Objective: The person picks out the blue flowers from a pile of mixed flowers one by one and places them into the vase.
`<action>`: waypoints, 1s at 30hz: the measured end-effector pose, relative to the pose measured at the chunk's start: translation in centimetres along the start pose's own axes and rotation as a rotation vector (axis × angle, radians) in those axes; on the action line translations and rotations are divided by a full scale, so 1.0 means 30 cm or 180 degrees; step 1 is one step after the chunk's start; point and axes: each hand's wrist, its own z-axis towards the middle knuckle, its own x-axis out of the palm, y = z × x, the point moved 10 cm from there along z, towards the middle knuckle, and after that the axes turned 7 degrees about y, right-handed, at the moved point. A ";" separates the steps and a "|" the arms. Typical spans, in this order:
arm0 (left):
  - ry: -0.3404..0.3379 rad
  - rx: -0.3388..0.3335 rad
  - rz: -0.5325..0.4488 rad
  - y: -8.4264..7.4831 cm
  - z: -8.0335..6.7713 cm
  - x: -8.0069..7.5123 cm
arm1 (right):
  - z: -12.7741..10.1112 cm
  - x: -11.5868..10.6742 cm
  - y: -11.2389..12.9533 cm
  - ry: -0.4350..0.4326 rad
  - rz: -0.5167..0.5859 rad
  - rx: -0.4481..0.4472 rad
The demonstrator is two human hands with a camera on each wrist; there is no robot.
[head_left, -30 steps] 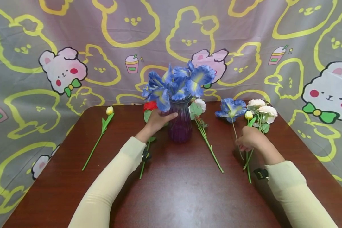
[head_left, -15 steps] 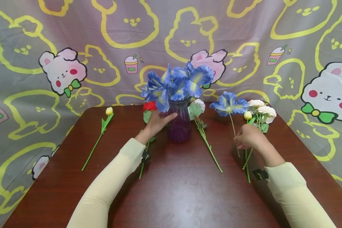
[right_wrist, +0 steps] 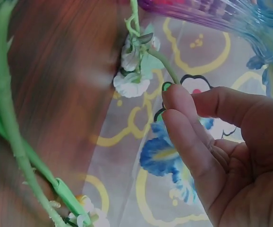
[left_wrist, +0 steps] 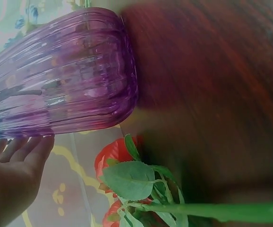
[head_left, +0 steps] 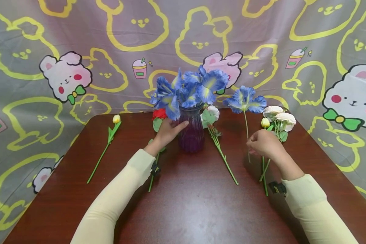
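A ribbed purple glass vase (head_left: pixel 191 135) stands upright on the table, several blue irises (head_left: pixel 189 89) in its mouth. My left hand (head_left: pixel 167 132) holds its left side, thumb across the front; in the left wrist view, fingers (left_wrist: pixel 38 150) lie against the glass. To the right, my right hand (head_left: pixel 263 144) pinches the thin stem of a single blue iris (head_left: pixel 244 99), raised with its bloom upward. The right wrist view shows the stem (right_wrist: pixel 167 66) between thumb and fingers. Close beside that hand lie a yellow-white tulip (head_left: pixel 265 123) and pale roses (head_left: pixel 285 121).
A white rose (head_left: pixel 211 113) lies right of the vase, its stem pointing toward the front. Behind my left forearm lies a red rose (head_left: pixel 159 114). Another yellow tulip (head_left: pixel 116 119) is on the table's left. A patterned cloth (head_left: pixel 109 40) hangs behind the brown table (head_left: pixel 195 210).
My right hand has lifted the single iris and shifted slightly left with it, so its bloom stands higher. The left hand stays at the vase.
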 end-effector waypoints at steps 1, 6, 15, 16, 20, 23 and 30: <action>-0.0012 0.0019 0.0024 -0.004 -0.002 -0.002 | -0.001 -0.004 0.006 -0.0050 -0.0014 -0.0034; -0.0107 0.0060 0.0246 -0.017 -0.017 -0.015 | -0.008 -0.027 0.031 -0.0318 -0.0058 -0.0150; -0.0566 0.0369 -0.0014 -0.062 -0.066 -0.063 | -0.026 -0.061 0.073 -0.0749 0.0088 -0.0332; -0.0624 0.0431 -0.0031 -0.070 -0.072 -0.070 | -0.029 -0.064 0.079 -0.0803 0.0094 -0.0354; -0.0895 0.0702 0.0091 -0.113 -0.097 -0.102 | -0.041 -0.076 0.104 -0.1008 0.0146 -0.0450; -0.1063 0.0887 0.0211 -0.177 -0.127 -0.118 | -0.050 -0.083 0.120 -0.1162 0.0207 -0.0510; -0.1151 0.1032 0.0044 -0.246 -0.182 -0.105 | -0.079 -0.098 0.175 -0.1528 0.0321 -0.0765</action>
